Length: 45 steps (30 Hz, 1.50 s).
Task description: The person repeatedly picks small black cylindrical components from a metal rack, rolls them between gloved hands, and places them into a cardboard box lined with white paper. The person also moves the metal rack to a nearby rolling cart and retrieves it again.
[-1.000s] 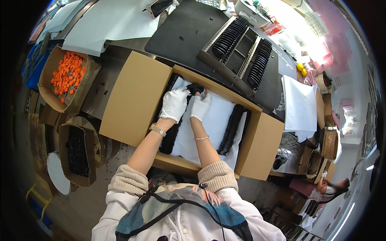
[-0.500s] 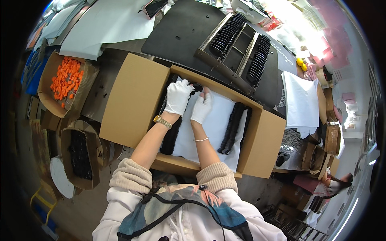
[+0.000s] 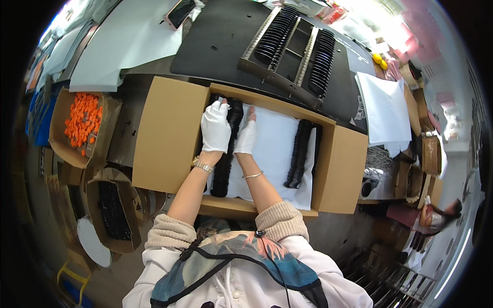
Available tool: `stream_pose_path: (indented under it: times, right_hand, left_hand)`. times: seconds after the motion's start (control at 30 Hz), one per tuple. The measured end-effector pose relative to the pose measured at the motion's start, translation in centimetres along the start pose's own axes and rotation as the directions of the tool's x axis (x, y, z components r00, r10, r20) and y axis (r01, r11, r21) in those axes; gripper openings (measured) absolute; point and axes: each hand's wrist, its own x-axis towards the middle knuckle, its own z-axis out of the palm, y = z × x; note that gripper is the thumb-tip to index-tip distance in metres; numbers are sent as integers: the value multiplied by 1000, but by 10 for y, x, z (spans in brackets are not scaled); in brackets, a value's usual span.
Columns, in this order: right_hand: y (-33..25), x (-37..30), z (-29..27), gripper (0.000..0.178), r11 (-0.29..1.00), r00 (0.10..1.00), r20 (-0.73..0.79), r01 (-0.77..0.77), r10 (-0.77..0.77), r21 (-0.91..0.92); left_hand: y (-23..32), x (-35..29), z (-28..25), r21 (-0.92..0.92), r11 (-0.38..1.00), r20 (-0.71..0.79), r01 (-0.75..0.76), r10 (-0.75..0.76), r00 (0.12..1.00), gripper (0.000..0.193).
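An open brown carton [image 3: 328, 169] lies in front of me, lined with white paper [image 3: 264, 149]. Along its left side runs a long black ridged bundle [image 3: 222, 172]. A second black bundle [image 3: 298, 161] lies on the paper toward the right wall. My left hand [image 3: 215, 128], white-gloved, is at the far left corner of the carton, left of the nearer bundle's far end. Its fingers are bent and drawn together; what they pinch is hidden. My right hand [image 3: 247, 136] rests along the bundle's right side, its fingers stretched out over the paper.
A metal rack [image 3: 290, 56] holding black ringed rows stands on the black mat beyond the carton. To the left are a box of orange pieces [image 3: 82, 123] and a box of black items [image 3: 114, 210]. White sheets [image 3: 382, 108] lie at right; another person [image 3: 431, 215] is farther off.
My left hand has shifted left off the bundle's far end, and the bundle's end now shows between my hands. My right hand has drawn slightly nearer and left. The view has tilted a little.
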Motion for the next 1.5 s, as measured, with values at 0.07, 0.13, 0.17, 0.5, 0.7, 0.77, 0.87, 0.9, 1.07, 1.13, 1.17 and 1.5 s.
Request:
stream_pose_path:
  times: [0.07, 0.13, 0.17, 0.5, 0.7, 0.77, 0.87, 0.9, 1.07, 1.13, 1.17, 1.5]
  right_hand:
    - [4, -1, -5, 62, 999, 1000, -30, -1, 3, 51]
    - [13, -1, -7, 62, 974, 994, -11, 102, -106, -203]
    - [17, 1, -6, 62, 915, 985, 28, 171, -172, -365]
    - [-78, -16, -19, 51, 634, 920, 280, 393, -276, -666]
    - [-196, 48, -80, 63, 437, 754, -38, 339, -656, -833]
    - [-208, 72, -86, 78, 740, 965, 26, 218, -262, -636]
    - [-220, 104, -90, 84, 730, 1000, 8, 21, -21, -683]
    - [-222, 111, -90, 81, 778, 997, 58, 70, -43, -625]
    - [-224, 125, -93, 55, 554, 999, 21, 44, -47, -832]
    - [-222, 125, -94, 57, 512, 997, 42, 72, -69, -856]
    - [-220, 125, -95, 59, 500, 997, 56, 77, -56, -863]
    - [-225, 130, -101, 77, 529, 986, 153, 94, 69, -844]
  left_hand:
    - [-2, -3, -1, 43, 994, 7, -103, 103, 995, 26]
    - [-5, -6, 2, 91, 986, 129, -139, 127, 984, 25]
    - [-4, -9, 5, 80, 990, 98, -119, 111, 989, 24]
    - [40, 15, -25, -37, 981, -26, -191, 190, 981, 31]
    - [156, 92, 9, -352, 832, -91, -429, 426, 900, 41]
    - [186, 130, 40, -253, 870, -188, -424, 385, 903, 43]
    - [205, 139, 61, -623, 781, 199, -29, 194, 961, 49]
    - [210, 139, 68, -752, 653, 255, 95, 155, 954, 49]
    - [217, 208, 143, -767, 641, 144, -31, 218, 965, 48]
    - [223, 261, 190, -701, 712, 116, -51, 184, 976, 45]
    - [227, 281, 211, -739, 666, 33, -104, 190, 981, 41]
    - [251, 405, 264, -620, 757, 423, 207, 101, 900, 58]
